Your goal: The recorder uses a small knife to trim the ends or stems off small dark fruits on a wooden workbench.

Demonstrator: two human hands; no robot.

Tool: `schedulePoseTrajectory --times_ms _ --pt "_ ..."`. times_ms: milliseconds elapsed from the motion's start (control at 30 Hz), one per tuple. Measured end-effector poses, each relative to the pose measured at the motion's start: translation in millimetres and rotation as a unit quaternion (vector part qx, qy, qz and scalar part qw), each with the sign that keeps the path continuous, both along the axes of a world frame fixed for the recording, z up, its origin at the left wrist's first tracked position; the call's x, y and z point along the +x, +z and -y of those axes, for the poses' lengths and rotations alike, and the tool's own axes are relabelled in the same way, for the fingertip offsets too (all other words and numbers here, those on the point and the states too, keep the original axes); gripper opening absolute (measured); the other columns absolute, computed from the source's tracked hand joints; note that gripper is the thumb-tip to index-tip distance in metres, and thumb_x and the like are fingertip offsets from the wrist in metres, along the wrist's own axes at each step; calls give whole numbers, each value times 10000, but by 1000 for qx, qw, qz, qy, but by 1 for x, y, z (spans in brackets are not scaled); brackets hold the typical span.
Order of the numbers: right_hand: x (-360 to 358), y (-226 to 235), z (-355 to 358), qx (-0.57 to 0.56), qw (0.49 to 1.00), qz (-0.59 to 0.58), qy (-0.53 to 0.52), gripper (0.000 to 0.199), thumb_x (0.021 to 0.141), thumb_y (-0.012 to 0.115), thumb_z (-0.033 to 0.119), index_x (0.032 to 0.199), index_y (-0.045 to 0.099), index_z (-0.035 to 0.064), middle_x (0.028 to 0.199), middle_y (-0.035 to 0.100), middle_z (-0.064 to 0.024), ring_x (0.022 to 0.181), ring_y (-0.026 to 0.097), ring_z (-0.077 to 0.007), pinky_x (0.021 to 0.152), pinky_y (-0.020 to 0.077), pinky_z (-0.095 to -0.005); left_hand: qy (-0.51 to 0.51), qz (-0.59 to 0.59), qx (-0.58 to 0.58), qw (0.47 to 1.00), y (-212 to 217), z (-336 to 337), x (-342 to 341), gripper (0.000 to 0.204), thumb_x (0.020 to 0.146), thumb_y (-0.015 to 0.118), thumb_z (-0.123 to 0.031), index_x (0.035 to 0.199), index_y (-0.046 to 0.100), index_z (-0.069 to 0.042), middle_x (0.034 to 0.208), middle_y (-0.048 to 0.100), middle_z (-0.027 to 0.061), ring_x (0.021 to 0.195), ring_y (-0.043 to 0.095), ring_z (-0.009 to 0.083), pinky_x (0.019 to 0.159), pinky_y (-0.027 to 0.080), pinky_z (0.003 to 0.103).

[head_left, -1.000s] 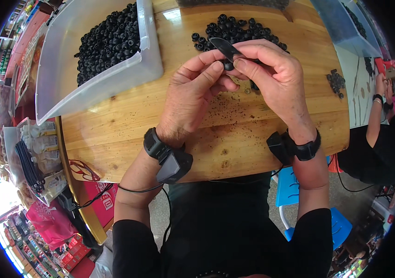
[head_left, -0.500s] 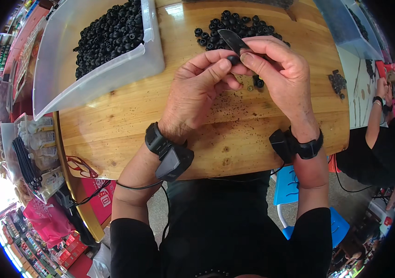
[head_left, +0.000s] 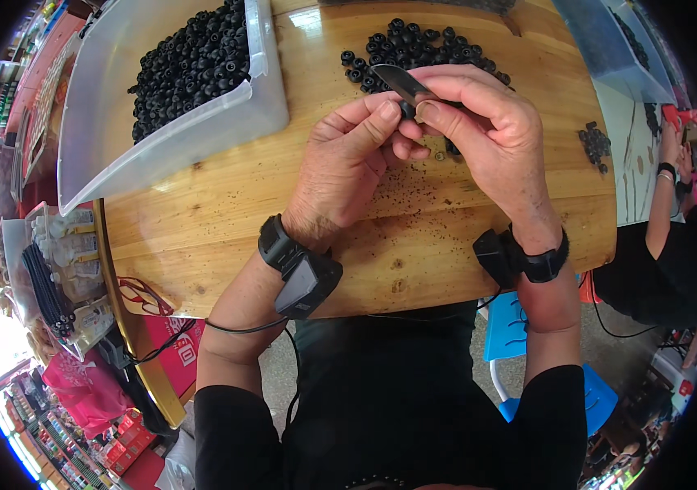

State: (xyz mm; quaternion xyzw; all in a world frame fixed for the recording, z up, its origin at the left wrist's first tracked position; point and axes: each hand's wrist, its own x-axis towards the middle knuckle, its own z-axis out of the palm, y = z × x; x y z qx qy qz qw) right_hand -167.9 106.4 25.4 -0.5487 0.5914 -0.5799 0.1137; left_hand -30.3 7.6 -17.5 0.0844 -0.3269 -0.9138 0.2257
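Knife (head_left: 398, 79) in right hand (head_left: 502, 135); white print (head_left: 186, 353)

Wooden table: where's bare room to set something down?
Free: left front, between translucent bin, red glasses and left hand; right side, between right hand and small dark pile. Crowded: far middle, black beads beyond the knife; centre, crumbs.

The handle of the knife (head_left: 395, 79) was hidden in the right hand (head_left: 502, 131). The left hand (head_left: 340, 155) covered part of the black piece (head_left: 407, 109), whose full shape could not be told. The right hand also hid some of the pile (head_left: 409, 45) behind it. The top edge cut off the tub (head_left: 177, 151) and the bin (head_left: 622, 69). Specks (head_left: 401, 189) on the desk (head_left: 258, 196) were too small to identify. The co-worker (head_left: 650, 282) ran into the dark rim.
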Motion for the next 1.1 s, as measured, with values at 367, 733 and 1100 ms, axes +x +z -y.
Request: schedulePoseTrajectory --times_ms 367,733,1100 --pt "1 -1 0 1 999 -27 -17 148 833 677 -9 980 688 -15 937 703 -88 799 681 -150 691 540 -246 84 102 -239 962 6 -7 1 259 934 606 -58 1187 624 -7 901 678 79 766 644 146 727 544 283" --pt "-8 5 -6 12 991 125 46 167 868 655 -19 1031 686 -32 975 689 -59 727 612 -86 652 506 -208 49 76 -242 966 7 -7 0 233 950 592 -75 1165 637 1 876 672 37 765 607 79 675 503 216" --pt "-4 3 -5 79 996 -34 -3 112 841 678 13 951 695 5 841 701 -49 728 655 -103 625 509 -219 41 132 -343 929 1 -3 4 196 954 589 -77 1126 638 4 866 660 10 750 591 55 673 502 191"
